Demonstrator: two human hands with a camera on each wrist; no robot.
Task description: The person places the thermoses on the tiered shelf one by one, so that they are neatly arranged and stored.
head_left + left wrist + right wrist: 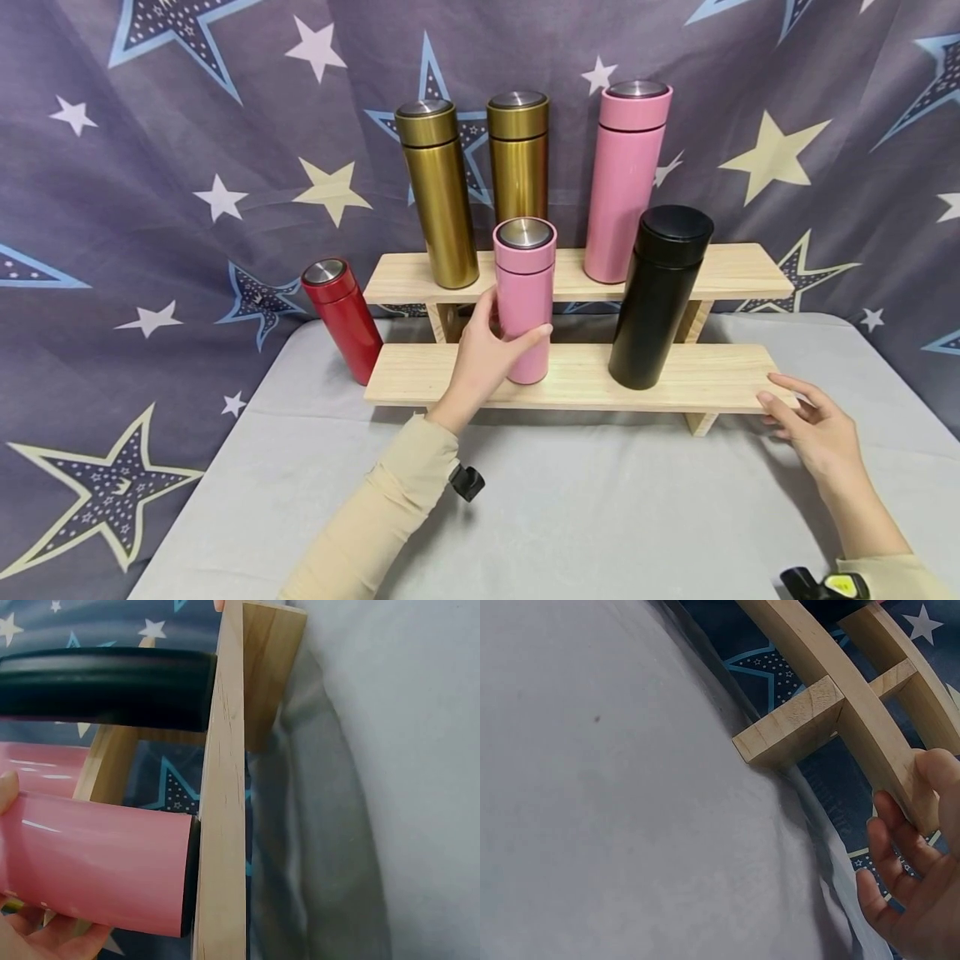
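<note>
My left hand (483, 350) grips a pink thermos (525, 292) with a steel-topped lid, thumb on its front and fingers round its left side. This thermos stands upright at the lower step of a two-step wooden shelf (420, 375); its base meets the board in the left wrist view. To its right on that step is a black thermos (656, 308). My right hand (825, 433) holds the right end of the lower board, thumb against the edge and fingers curled beneath, as the right wrist view shows.
Two gold thermoses (442, 200) and a taller pink thermos (630, 183) stand on the upper step. A red thermos (345, 321) stands on the grey cloth left of the shelf. Behind hangs a star-patterned curtain (262, 108). Grey cloth (600, 508) covers the table in front.
</note>
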